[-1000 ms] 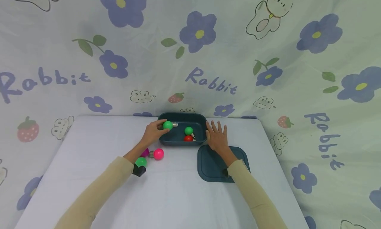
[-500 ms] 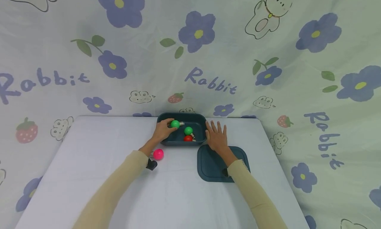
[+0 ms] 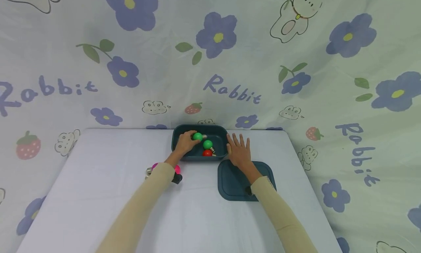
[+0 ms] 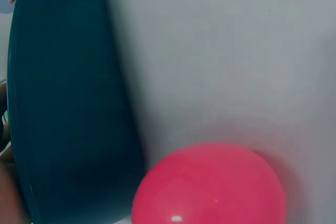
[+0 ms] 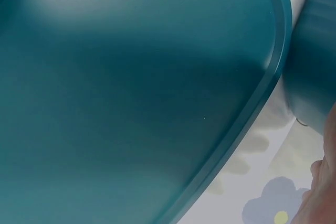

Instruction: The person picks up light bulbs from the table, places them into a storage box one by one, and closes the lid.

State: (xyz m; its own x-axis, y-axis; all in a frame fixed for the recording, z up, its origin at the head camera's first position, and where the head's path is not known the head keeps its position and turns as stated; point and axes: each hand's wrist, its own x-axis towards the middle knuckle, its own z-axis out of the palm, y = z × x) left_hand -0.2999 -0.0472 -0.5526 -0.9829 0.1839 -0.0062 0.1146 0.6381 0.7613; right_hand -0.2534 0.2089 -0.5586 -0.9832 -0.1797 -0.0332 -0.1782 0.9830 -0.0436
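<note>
Left hand (image 3: 185, 142) reaches into dark teal box (image 3: 201, 158), fingers grasping green bulb (image 3: 197, 136) inside box's left half, metal base pointing right; can't tell if it touches box floor. Second green bulb (image 3: 207, 144) and red bulb (image 3: 207, 153) lie in box, right of the held one. Right hand (image 3: 240, 154) at box's right end, fingers straight and spread, grasping nothing. Flat lid (image 3: 235, 189) on desk (image 3: 197, 220), front-right of box. Pink bulb (image 3: 177, 169) and purple bulb (image 3: 154, 166) front-left of box, partly behind left sleeve (image 3: 151, 187).
</note>
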